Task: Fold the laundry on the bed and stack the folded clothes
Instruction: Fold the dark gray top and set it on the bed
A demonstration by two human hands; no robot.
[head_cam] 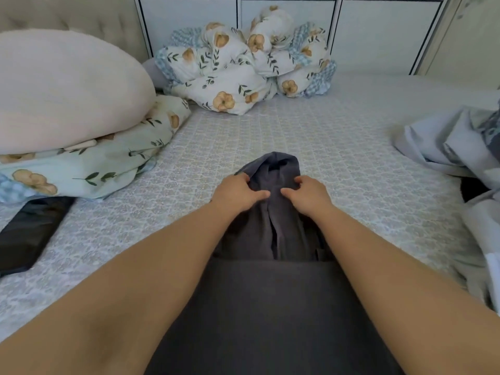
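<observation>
Both arms reaching forward, left hand (236, 192) and right hand (307, 194) are gripping the dark grey garment (273, 212) with curled fingers on the bed (311, 136).

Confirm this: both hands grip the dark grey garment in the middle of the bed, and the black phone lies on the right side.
Wrong on the phone. In the head view the black phone lies on the left side of the bed. Both the left hand and right hand do grip the dark grey garment.

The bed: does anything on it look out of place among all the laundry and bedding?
One thing: a black phone lies flat on the patterned sheet at the left edge, beside the floral pillow. It is the only hard item among fabric. Both hands, left hand and right hand, grip the dark grey garment.
</observation>
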